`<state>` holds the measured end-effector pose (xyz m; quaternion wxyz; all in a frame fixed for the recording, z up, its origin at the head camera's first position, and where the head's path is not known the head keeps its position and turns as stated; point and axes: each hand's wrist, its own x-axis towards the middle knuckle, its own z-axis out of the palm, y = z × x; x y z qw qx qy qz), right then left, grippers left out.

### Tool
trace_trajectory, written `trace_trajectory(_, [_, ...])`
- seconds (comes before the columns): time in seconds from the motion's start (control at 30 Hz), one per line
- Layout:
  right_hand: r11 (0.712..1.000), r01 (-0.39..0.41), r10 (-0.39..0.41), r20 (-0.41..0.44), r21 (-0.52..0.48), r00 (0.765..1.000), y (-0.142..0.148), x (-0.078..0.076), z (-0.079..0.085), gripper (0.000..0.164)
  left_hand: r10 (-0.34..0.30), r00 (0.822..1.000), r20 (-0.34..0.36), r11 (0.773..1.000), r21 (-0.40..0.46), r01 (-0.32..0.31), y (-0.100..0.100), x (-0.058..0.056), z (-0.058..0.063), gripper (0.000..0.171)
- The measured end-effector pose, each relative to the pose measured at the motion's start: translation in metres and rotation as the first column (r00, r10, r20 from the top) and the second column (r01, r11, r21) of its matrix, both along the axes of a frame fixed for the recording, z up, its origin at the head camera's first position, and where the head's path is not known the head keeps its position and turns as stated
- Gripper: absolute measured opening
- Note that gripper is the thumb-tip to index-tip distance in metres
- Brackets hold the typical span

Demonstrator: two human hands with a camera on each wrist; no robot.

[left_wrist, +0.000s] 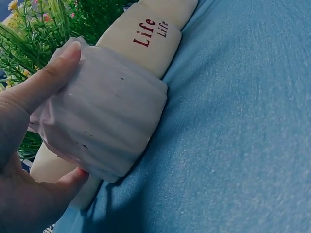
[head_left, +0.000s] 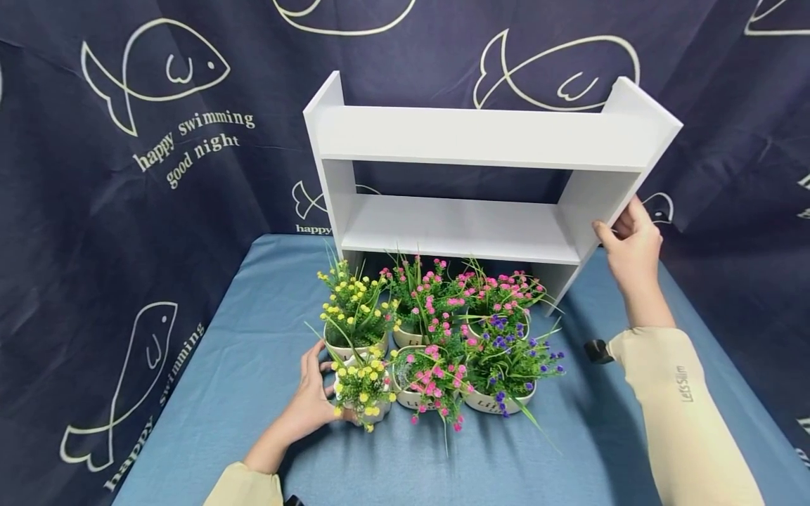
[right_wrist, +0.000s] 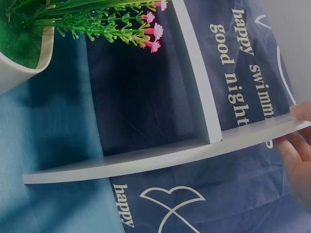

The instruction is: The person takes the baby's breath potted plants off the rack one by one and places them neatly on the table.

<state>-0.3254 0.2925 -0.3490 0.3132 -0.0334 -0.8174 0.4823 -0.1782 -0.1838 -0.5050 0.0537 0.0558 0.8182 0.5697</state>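
My left hand (head_left: 309, 402) grips a small whitish pot (left_wrist: 109, 109) of yellow artificial flowers (head_left: 363, 388) at the front left of the group. In the left wrist view the thumb lies on one side of this pot and a finger on the other. My right hand (head_left: 635, 254) holds the right side panel of a white two-tier shelf (head_left: 462, 226), with the thumb on its inner face. In the right wrist view the panel's edge (right_wrist: 146, 162) runs between thumb and fingers. The shelf stands upright behind the flowers.
Beside the held pot are a larger yellow-flowered pot (head_left: 357, 348), several pink-flowered pots (head_left: 414, 399) and a purple-flowered pot (head_left: 496, 403). All stand close together on the blue cloth (head_left: 253, 337). A dark fish-printed curtain (head_left: 190, 211) hangs behind the shelf.
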Motion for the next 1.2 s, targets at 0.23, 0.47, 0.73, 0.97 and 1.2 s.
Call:
trace_trajectory(0.23, [1.000, 0.010, -0.010, -0.001, -0.004, 1.000, 0.001, 0.002, 0.001, 0.055, -0.024, 1.000, -0.004, 0.999, 0.034, 0.024, 0.001, -0.002, -0.003, 0.138])
trace_trajectory(0.47, [1.000, 0.008, -0.009, 0.013, 0.024, 1.000, 0.009, 0.009, -0.002, 0.060, -0.078, 0.997, 0.011, 0.996, 0.043, 0.077, 0.001, -0.005, -0.004, 0.136])
trace_trajectory(0.73, [0.981, -0.117, 0.109, 0.061, 0.151, 0.992, 0.031, 0.030, -0.025, 0.066, -0.295, 0.953, -0.075, 0.955, 0.000, 0.296, -0.025, -0.013, 0.001, 0.136])
trace_trajectory(0.97, [0.934, -0.186, 0.152, 0.132, 0.305, 0.980, 0.053, 0.048, -0.061, 0.053, -0.330, 0.928, -0.173, 0.929, -0.235, 0.287, -0.063, -0.046, 0.015, 0.097])
trace_trajectory(1.2, [0.785, -0.223, 0.018, 0.338, 0.578, 0.941, 0.059, 0.054, -0.082, 0.050, -0.159, 0.965, -0.211, 0.785, -0.620, -0.006, -0.076, -0.081, 0.036, 0.063])
